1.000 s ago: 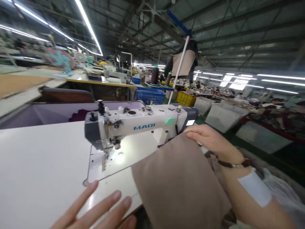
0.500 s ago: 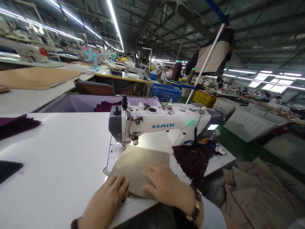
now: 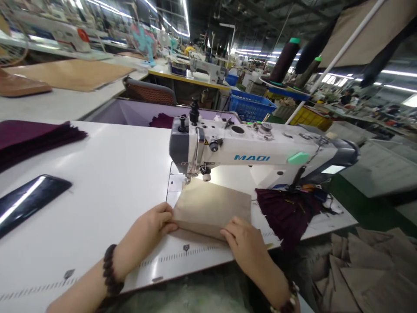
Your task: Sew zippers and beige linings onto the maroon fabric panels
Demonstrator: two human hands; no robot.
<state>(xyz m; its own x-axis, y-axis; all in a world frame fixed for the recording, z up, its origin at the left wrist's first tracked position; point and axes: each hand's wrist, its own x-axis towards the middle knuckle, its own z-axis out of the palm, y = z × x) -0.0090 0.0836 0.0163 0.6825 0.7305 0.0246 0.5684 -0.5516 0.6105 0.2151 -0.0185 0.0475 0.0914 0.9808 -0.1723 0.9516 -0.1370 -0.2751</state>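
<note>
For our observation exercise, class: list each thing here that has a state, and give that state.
tan fabric piece, flat, far corner at the needle.
left hand, pinching its near left corner.
right hand, fingers on its near right corner.
MAQI sewing machine, work light on.
phone, screen dark.
maroon fabric stack, folded, untouched.

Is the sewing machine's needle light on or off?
On: a bright glow falls on the machine bed and the tan fabric at its far edge, beneath the sewing machine head.

The tan fabric piece (image 3: 213, 208) is a flat, roughly square, layered panel. It lies on the white surface (image 3: 114, 182), its 11 o'clock corner at the sewing machine's (image 3: 250, 152) presser foot, its near edge lifted slightly.
</note>
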